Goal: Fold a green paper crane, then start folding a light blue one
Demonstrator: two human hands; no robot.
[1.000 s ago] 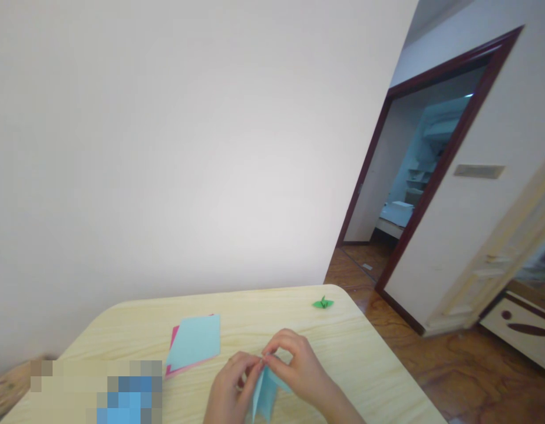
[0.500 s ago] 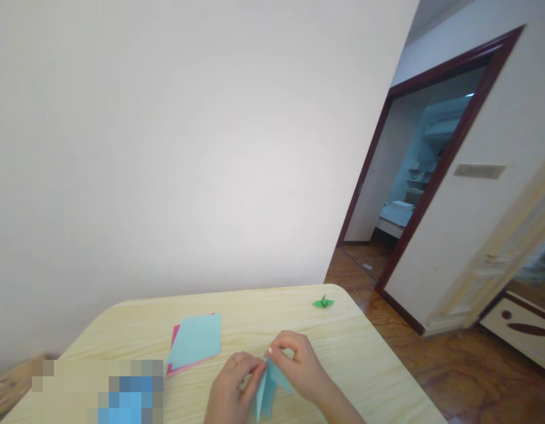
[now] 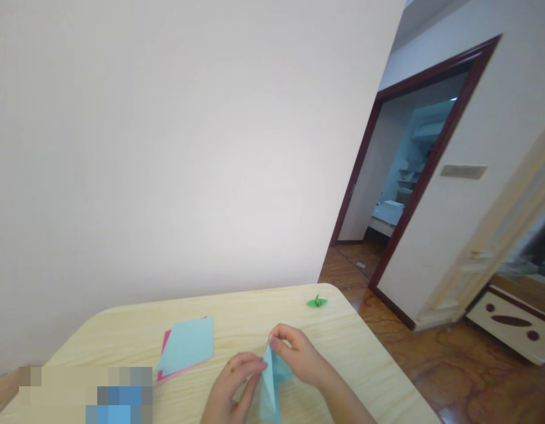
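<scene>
Two hands: left hand fingertips against folded blue paper, grip unclear; right hand grip pinching its top corner.
Nearby: green origami crane, far right of tabletop.

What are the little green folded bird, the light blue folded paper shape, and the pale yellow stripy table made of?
The small green folded crane looks like thin matte paper with crisp creases. The light-blue folded sheet seems the same, bending and holding sharp folds. The pale yellow table shows wood grain and slight shine: real wood or laminate, hard to tell.
</scene>
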